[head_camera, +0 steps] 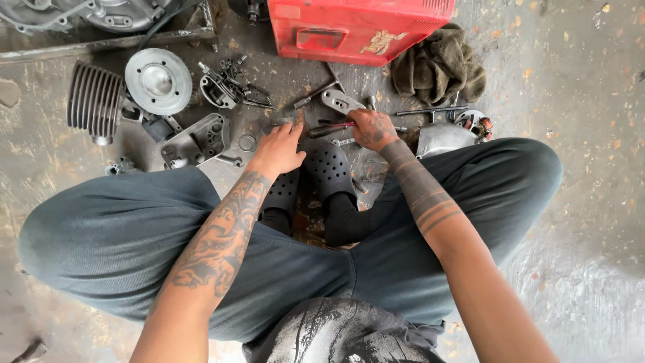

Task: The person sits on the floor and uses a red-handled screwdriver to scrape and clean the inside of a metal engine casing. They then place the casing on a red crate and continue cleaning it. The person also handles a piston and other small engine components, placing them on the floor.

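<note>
I squat over a dirty concrete floor strewn with engine parts. My left hand (279,148) reaches forward and its fingertips touch a small grey metal part (282,122) on the floor; whether it grips it I cannot tell. My right hand (371,129) is closed on the dark handles of a pair of red-handled pliers (330,128) that point left. A flat metal bracket (339,101) lies just beyond the pliers. My black perforated clogs (327,167) stand directly under both hands.
A red toolbox (353,28) stands ahead, a dark rag (440,67) at its right. Left lie a finned cylinder (95,101), a round cylinder head (158,81), a grey engine cover (195,141) and several bolts (232,84). A shiny cover (443,138) rests by my right knee.
</note>
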